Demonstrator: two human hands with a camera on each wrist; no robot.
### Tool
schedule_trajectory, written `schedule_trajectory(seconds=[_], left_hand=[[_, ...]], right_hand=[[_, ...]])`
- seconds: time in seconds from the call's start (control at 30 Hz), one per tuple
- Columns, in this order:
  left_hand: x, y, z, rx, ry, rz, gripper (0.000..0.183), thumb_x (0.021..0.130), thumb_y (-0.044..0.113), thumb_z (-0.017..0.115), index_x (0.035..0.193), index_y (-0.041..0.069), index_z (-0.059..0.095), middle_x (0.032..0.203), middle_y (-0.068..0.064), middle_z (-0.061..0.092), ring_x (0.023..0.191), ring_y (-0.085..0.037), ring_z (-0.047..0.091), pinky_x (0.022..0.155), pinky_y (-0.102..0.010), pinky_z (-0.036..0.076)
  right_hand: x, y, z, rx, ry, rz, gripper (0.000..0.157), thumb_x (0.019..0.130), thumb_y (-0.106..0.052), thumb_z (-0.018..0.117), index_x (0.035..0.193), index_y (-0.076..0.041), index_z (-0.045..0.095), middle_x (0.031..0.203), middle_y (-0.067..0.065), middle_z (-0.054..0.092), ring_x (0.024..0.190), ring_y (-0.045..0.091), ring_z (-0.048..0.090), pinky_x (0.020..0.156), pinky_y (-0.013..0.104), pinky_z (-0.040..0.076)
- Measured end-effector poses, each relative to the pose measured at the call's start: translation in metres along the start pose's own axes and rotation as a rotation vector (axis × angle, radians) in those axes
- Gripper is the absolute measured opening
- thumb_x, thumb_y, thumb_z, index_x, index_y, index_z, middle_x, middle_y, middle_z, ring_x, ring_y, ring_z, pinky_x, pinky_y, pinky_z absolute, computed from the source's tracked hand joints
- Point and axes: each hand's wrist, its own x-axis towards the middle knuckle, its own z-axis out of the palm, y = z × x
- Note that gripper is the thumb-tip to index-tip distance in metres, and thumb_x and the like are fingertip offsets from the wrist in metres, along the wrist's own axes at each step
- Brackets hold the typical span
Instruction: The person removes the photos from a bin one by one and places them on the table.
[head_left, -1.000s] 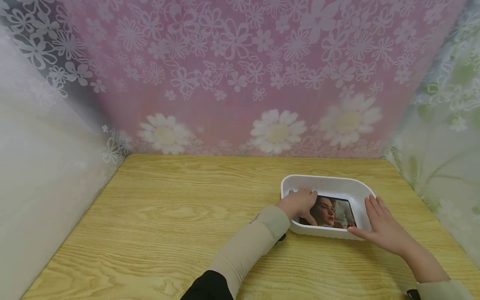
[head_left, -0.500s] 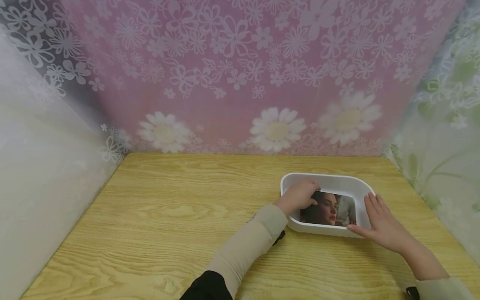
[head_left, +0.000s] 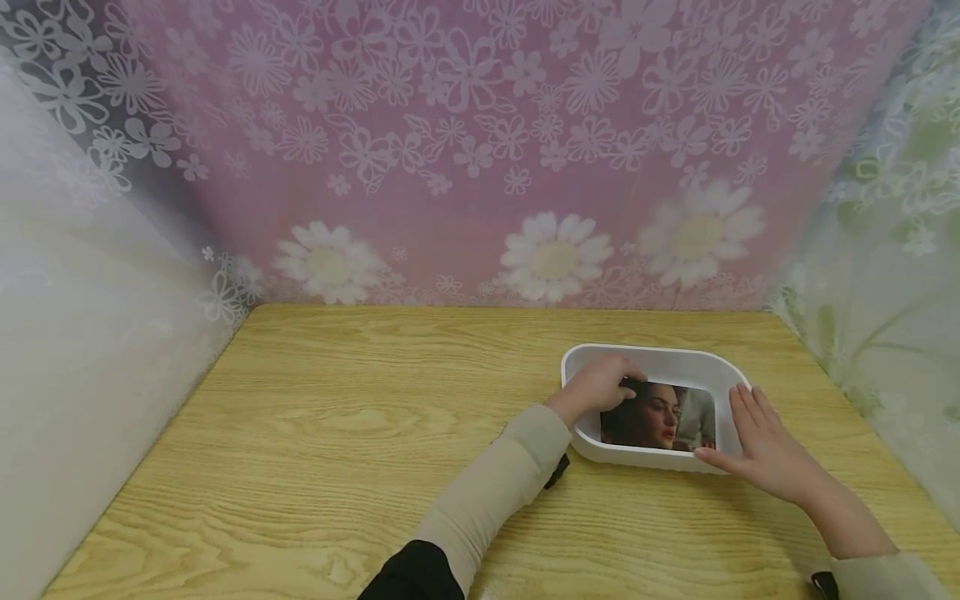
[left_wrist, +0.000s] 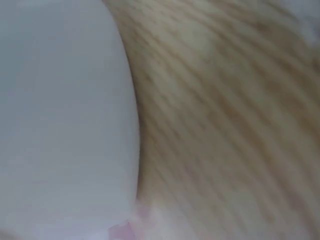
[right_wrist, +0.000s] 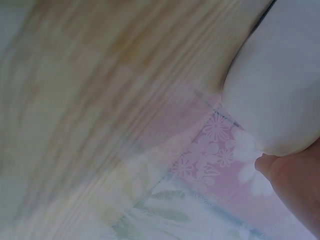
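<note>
In the head view a white, round-cornered tray (head_left: pixel 651 353) stands on the right part of the table. On its floor lies a flat rectangular picture (head_left: pixel 693 417) of a person, perhaps a photo print. My left hand (head_left: pixel 596 387) reaches over the tray's left wall, with thumb and fingertips at the picture's upper left edge; that corner is hidden. Spread over the tray's right front corner, my right hand (head_left: pixel 772 457) rests straight fingers on the right rim and its thumb on the front rim. The right wrist view shows a fingertip (right_wrist: pixel 265 162) against the tray wall (right_wrist: pixel 280 100).
The wood-grain table (head_left: pixel 360 417) extends to the left and in front of the tray. A pink flowered backdrop (head_left: pixel 450 167) rises behind, and pale flowered side panels (head_left: pixel 900 250) stand at either side.
The picture has gone from slightly tilted, with dark edges showing, to lying flatter and a little farther right. My left hand has shifted slightly up and right; my right hand stays put.
</note>
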Motion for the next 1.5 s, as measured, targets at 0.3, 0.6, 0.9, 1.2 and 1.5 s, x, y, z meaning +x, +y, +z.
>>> schedule_trajectory(seconds=[0.3, 0.6, 0.9, 1.2, 1.5], left_hand=[[-0.004, -0.004, -0.005, -0.241, 0.075, -0.046, 0.028, 0.084, 0.011, 0.061, 0.112, 0.015, 0.063, 0.110, 0.002, 0.058, 0.102, -0.007, 0.052, 0.080, -0.012, 0.038], [-0.013, -0.008, -0.018, -0.380, 0.278, -0.145, 0.028, 0.082, 0.015, 0.063, 0.110, 0.018, 0.064, 0.107, 0.004, 0.059, 0.097, -0.006, 0.054, 0.072, -0.012, 0.041], [-0.030, -0.021, -0.039, -0.631, 0.568, -0.199, 0.025, 0.079, 0.006, 0.065, 0.104, 0.010, 0.067, 0.103, -0.003, 0.062, 0.091, -0.011, 0.058, 0.072, -0.014, 0.043], [-0.053, -0.048, -0.056, -0.904, 0.792, -0.287, 0.023, 0.078, -0.002, 0.064, 0.101, 0.002, 0.066, 0.097, -0.007, 0.062, 0.078, -0.015, 0.059, 0.062, -0.021, 0.047], [-0.069, -0.072, -0.058, -1.003, 0.873, -0.448, 0.023, 0.079, -0.006, 0.061, 0.102, 0.000, 0.062, 0.090, -0.008, 0.054, 0.078, -0.019, 0.055, 0.061, -0.024, 0.046]], right_hand=[[0.001, -0.002, -0.002, 0.011, -0.024, 0.025, 0.096, 0.083, -0.039, 0.059, 0.132, 0.018, -0.001, 0.135, 0.039, -0.002, 0.126, 0.034, -0.022, 0.100, 0.039, -0.015], [0.000, -0.002, -0.001, 0.003, -0.010, 0.019, 0.096, 0.083, -0.039, 0.059, 0.131, 0.020, 0.000, 0.134, 0.040, 0.000, 0.126, 0.034, -0.022, 0.100, 0.036, -0.016], [0.000, -0.005, -0.003, -0.003, -0.013, 0.024, 0.096, 0.082, -0.039, 0.059, 0.131, 0.021, 0.000, 0.134, 0.041, 0.000, 0.126, 0.035, -0.021, 0.100, 0.038, -0.015], [0.000, -0.003, -0.002, -0.014, -0.036, 0.049, 0.098, 0.083, -0.041, 0.058, 0.131, 0.019, -0.002, 0.135, 0.040, -0.003, 0.125, 0.035, -0.023, 0.100, 0.040, -0.015], [0.000, -0.002, 0.000, -0.025, -0.017, 0.031, 0.097, 0.083, -0.040, 0.058, 0.131, 0.020, -0.001, 0.134, 0.040, -0.001, 0.125, 0.033, -0.023, 0.100, 0.036, -0.016]])
